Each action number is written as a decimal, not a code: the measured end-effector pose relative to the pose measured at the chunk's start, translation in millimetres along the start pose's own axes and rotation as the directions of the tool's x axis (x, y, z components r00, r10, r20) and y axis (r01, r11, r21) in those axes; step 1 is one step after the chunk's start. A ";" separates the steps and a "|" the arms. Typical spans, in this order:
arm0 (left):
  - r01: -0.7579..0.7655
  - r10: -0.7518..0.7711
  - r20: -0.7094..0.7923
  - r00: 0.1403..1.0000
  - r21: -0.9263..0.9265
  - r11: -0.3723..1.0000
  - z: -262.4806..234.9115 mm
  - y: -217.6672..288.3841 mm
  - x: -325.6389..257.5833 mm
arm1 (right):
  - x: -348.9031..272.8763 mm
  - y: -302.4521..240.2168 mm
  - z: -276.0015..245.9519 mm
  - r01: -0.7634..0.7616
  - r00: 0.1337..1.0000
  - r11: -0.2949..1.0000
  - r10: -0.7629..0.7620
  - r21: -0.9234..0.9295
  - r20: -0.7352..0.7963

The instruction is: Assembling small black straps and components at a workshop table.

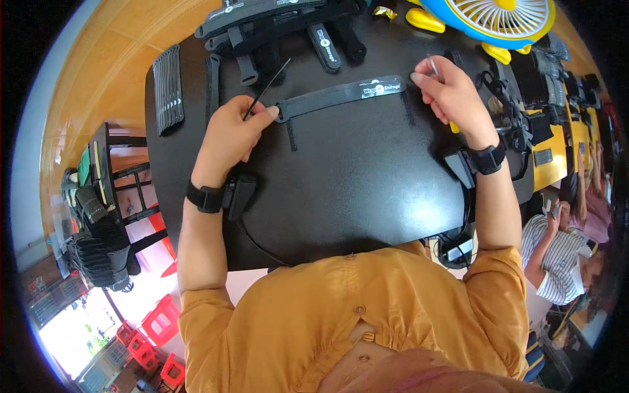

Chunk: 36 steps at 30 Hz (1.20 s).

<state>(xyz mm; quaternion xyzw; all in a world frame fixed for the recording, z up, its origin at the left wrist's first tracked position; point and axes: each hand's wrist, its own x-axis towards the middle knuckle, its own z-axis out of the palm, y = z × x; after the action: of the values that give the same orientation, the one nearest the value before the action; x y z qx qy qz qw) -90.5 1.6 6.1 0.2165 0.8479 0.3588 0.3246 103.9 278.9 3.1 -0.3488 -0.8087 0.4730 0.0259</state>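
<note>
A black strap with a white printed label lies across the dark table in front of me. My left hand pinches the strap's left end between thumb and finger. A thin black strip also sticks up from that hand's fingers. Off the strap's right end, my right hand is closed around a slim tool with a metal tip and a yellow end; its exact kind is hidden by the fingers. Beneath the strap, near its left end, a short narrow black piece lies on the table.
A pile of black straps is at the far edge, with a neat bundle of straps on the left. A blue and yellow fan and a gold wrapper are at the far right. Black cords lie at the right edge.
</note>
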 end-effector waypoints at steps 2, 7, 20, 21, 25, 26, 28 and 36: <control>0.019 -0.022 -0.043 0.999 -0.067 0.998 -2.4 2.7 -5.3 | -2.9 -2.1 -1.8 0.020 1.000 0.999 -0.019 0.040 -0.021; -0.023 0.088 0.164 0.983 -0.360 0.933 -3.5 -3.3 -12.3 | -14.6 -12.8 2.3 0.115 0.993 0.987 -0.116 0.114 0.000; -0.571 0.727 0.138 0.673 -0.528 0.629 61.1 21.1 -42.4 | -68.8 -46.0 64.2 0.592 0.676 0.769 -0.637 0.242 0.369; -0.552 0.722 0.140 0.677 -0.552 0.625 62.8 23.2 -42.6 | -69.9 -41.6 70.0 0.611 0.650 0.744 -0.666 0.269 0.365; -0.446 0.578 0.037 0.815 -0.596 0.668 42.4 20.7 -32.9 | -65.7 -55.0 58.6 0.367 0.703 0.881 -0.473 0.299 0.531; -0.391 0.466 0.016 0.885 -0.521 0.759 31.9 20.0 -34.0 | -60.6 -42.9 63.0 0.270 0.716 0.867 -0.472 0.419 0.514; -0.350 0.396 -0.008 0.918 -0.483 0.802 15.9 9.3 -27.6 | -52.2 -38.1 52.2 0.224 0.745 0.897 -0.410 0.382 0.527; -0.168 0.183 0.026 0.983 -0.288 0.943 -5.8 4.3 -18.1 | -28.4 -7.3 16.1 0.148 0.873 0.974 -0.211 0.172 0.439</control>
<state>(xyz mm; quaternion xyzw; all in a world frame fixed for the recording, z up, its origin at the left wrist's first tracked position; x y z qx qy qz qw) -81.5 -9.1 19.6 0.2517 0.7561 0.4988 0.3409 115.4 247.9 8.2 -0.1492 -0.7878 0.5897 -0.0969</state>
